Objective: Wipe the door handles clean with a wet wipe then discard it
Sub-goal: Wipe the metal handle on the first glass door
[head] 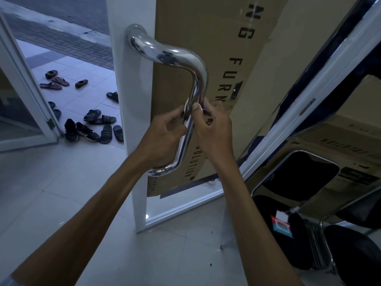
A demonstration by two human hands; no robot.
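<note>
A polished chrome pull handle (165, 56) is fixed to the white frame of a glass door (127, 100). Both my hands meet at the middle of its upright bar. My left hand (162, 139) curls in from the left and my right hand (212, 129) from the right. Between their fingertips shows a small strip of white wet wipe (188, 124), pressed against the bar. Most of the wipe is hidden by my fingers. A wet wipe packet (281, 225) lies on a black chair seat at lower right.
Brown cardboard with black lettering (226, 48) covers the glass behind the handle. Black chairs with chrome frames (299, 178) stand close on the right. Through the open doorway on the left, several shoes and sandals (90, 122) lie on the tiled floor.
</note>
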